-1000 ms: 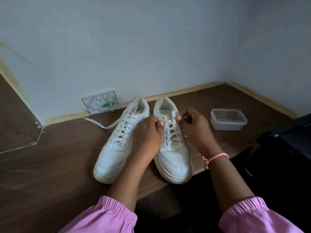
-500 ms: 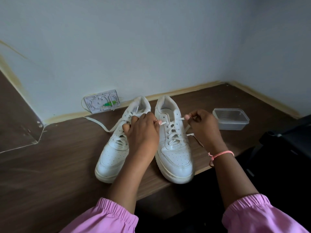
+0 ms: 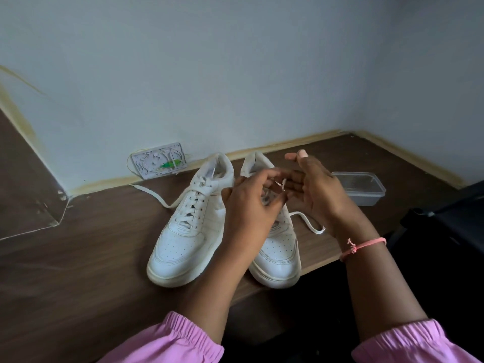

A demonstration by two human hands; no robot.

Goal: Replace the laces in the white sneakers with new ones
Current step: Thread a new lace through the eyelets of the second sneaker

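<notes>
Two white sneakers stand side by side on the brown table, toes toward me. The left sneaker (image 3: 188, 231) is laced, and one lace end (image 3: 152, 193) trails off to the left. Both hands are raised over the right sneaker (image 3: 277, 255) and hide its eyelets. My left hand (image 3: 248, 205) has curled fingers that pinch a short stretch of the white lace (image 3: 282, 184). My right hand (image 3: 314, 189) faces it with straight fingers and a raised thumb, its fingertips beside the lace. Another lace end (image 3: 313, 226) lies on the table by my right wrist.
A clear plastic container (image 3: 364, 188) sits at the right behind my right hand. A white wall plate with a green part (image 3: 159, 163) leans at the wall behind the sneakers. A dark object (image 3: 450, 216) is at the right edge. The table's front edge runs just under the right sneaker's toe.
Both hands have lifted off the right sneaker and come together above it. My right hand has let go of its lace end and spread its fingers. A lace end now lies on the table.
</notes>
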